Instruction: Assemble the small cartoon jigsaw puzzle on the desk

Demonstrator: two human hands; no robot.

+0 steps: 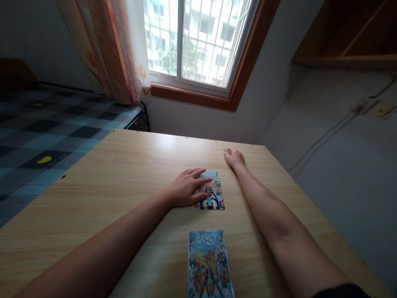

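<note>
My left hand lies flat with its fingers spread over the left side of a colourful picture sheet, which shows a blue cartoon dog face at its near end. Part of the sheet is hidden under the fingers. Farther off and to the right, my right hand reaches toward the table's far edge, its fingers bent together. At its fingertips is a small patterned piece, too small to make out well. Nearest to me, a box with "Bluey" lettering lies on the table, cut off by the bottom of the view.
The light wooden table spreads under both arms. A bed with checked bedding stands on the left, beside an orange curtain. Beyond the far edge is a barred window. A cable runs along the right wall to a socket.
</note>
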